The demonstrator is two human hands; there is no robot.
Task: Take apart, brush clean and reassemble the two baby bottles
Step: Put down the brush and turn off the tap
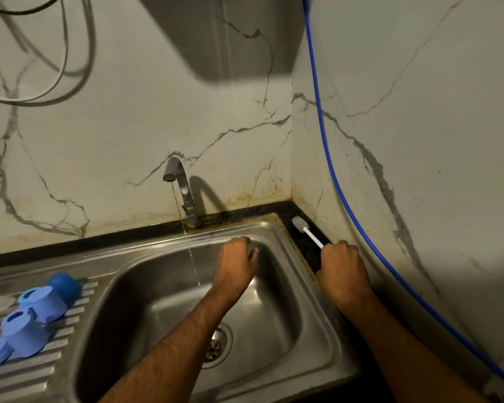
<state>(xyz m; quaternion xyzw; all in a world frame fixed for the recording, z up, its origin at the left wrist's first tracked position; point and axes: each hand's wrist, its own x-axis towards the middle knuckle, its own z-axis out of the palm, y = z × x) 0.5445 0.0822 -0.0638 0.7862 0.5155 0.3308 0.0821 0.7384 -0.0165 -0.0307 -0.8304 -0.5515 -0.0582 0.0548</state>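
Head view: my right hand point(342, 269) grips the white bottle brush point(306, 230) by its handle, bristles over the dark counter. My left hand point(237, 264) curls over the sink point(300, 289); its hold I cannot tell. Blue bottle parts point(32, 318) sit on the drainboard point(29, 382).

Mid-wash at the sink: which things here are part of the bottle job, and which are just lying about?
Part of the job:
- bottle brush, gripped by the right hand
- blue bottle parts on the drainboard
- left hand, curled over the sink; what it holds is hidden
- tap, running

Lying about:
- blue hose on the wall
- grey cables, upper left
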